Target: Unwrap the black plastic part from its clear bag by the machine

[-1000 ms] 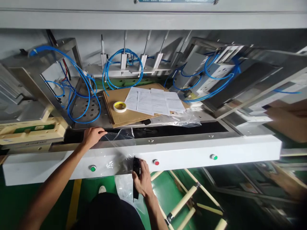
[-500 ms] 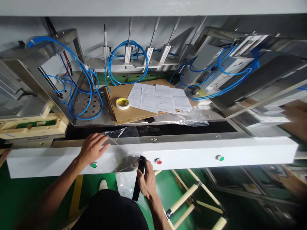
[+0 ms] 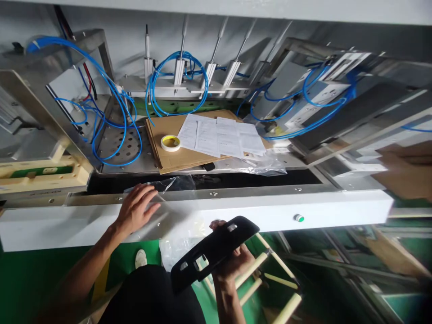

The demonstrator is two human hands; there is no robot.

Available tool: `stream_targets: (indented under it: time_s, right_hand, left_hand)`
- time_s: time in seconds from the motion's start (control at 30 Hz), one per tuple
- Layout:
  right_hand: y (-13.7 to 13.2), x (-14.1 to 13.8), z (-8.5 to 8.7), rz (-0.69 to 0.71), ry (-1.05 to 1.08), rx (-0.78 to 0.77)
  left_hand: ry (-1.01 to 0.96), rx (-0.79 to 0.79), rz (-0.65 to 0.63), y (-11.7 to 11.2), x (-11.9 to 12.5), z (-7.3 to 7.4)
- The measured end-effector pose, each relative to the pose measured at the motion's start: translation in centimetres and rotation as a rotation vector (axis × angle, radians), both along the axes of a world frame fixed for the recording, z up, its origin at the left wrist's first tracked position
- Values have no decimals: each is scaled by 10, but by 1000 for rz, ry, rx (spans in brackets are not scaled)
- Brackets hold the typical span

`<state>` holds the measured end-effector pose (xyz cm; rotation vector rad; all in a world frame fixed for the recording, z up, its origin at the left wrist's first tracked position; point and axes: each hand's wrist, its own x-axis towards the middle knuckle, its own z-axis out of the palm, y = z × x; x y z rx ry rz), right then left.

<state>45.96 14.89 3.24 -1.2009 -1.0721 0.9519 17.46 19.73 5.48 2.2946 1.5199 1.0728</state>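
— Risk spots? Where's the panel?
— Panel (image 3: 214,252) sits tilted below the rail (image 3: 337,209), right hand (image 3: 232,266) fingers clamped under it. One-handed grip, could slip to the floor (image 3: 27,279).
— Left hand (image 3: 137,211)?
— Fingers spread flat on the bag (image 3: 177,184); slick film may slide off.

Your right hand (image 3: 232,265) has swung the black panel (image 3: 214,252) from upright and edge-on to flat, broad face up, with its cut-outs showing. It is now out of the clear bag (image 3: 172,211) and covers the red button. Your left hand (image 3: 137,211) has slid down the white rail (image 3: 337,209), spreading the bag over the left green button.
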Motion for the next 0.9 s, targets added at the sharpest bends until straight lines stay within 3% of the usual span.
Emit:
stream_targets:
  time_s: [0.13, 0.23, 0.33, 0.4, 0.43, 0.47, 0.53, 0.6, 0.67, 0.73, 0.8, 0.9]
  right_hand:
    - [2, -28, 25, -28, 274, 80]
    - [10, -50, 25, 99, 248, 102]
    - [31, -73, 26, 16, 10, 262]
    - [47, -93, 34, -49, -265, 473]
    - [53, -103, 40, 3, -427, 599]
    - [58, -115, 46, 131, -596, 724]
    - [64, -142, 56, 519, -881, 932]
    - [69, -172, 62, 863, -1048, 1037]
    - [77, -205, 62, 1022, -1116, 1061]
    - [88, -242, 61, 1038, -1141, 1045]
    - [102, -283, 60, 980, -1144, 985]
    - [125, -352, 63, 845, -1120, 858]
  left_hand:
    - [-191, -439, -280, -53, 31, 24]
    - [-234, -633, -305, -78, 42, 29]
    - [-123, -516, -88, -83, 16, 28]
    - [12, -405, 106, -88, -18, 30]
    - [79, -371, 189, -93, -36, 32]
    - [135, -356, 246, -99, -55, 35]
    - [197, -367, 286, -113, -87, 40]
    - [209, -384, 293, -126, -112, 41]
    - [207, -322, 368, -139, -132, 37]
    - [190, -154, 573, -152, -149, 27]
    - [103, 35, 882, -168, -161, 9]
    - [-121, 82, 1257, -195, -168, -38]
